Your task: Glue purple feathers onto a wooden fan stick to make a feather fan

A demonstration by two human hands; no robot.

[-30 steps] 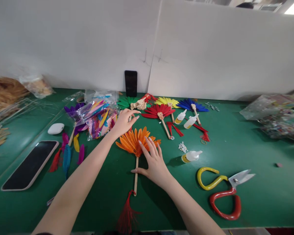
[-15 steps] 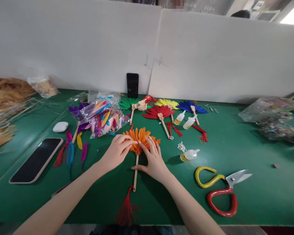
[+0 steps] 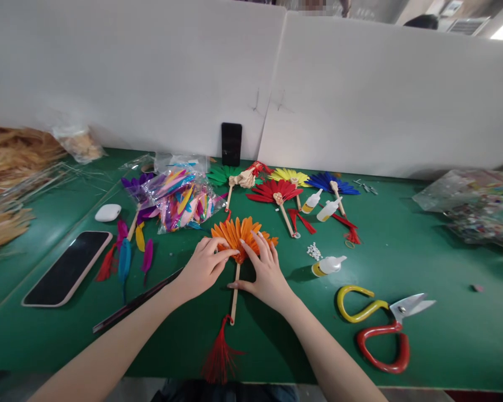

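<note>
An orange feather fan point(image 3: 240, 237) lies on the table in front of me, with a thin wooden handle point(image 3: 235, 296) and a red tassel point(image 3: 221, 354) at its lower end. My left hand point(image 3: 205, 265) pinches at the base of the feathers; what lies between the fingertips is too small to make out. Spread over the fan's right side are the fingers of my right hand point(image 3: 263, 273), its thumb touching the handle. Left of the fan, a narrow dark strip point(image 3: 138, 301) lies partly under my left forearm.
Scissors point(image 3: 392, 321) lie open at right, near a glue bottle point(image 3: 327, 266) and small white beads point(image 3: 314, 251). Behind are a red feather fan point(image 3: 274, 191), others in several colours, and a bag of feathers point(image 3: 184, 201). A phone point(image 3: 67, 269) lies at left; another phone point(image 3: 232, 144) leans on the white partition.
My left fingertips have shifted slightly down toward the feather base, and the left forearm has dropped, showing more of the dark strip. My right hand stays on the fan. The view has shifted slightly.
</note>
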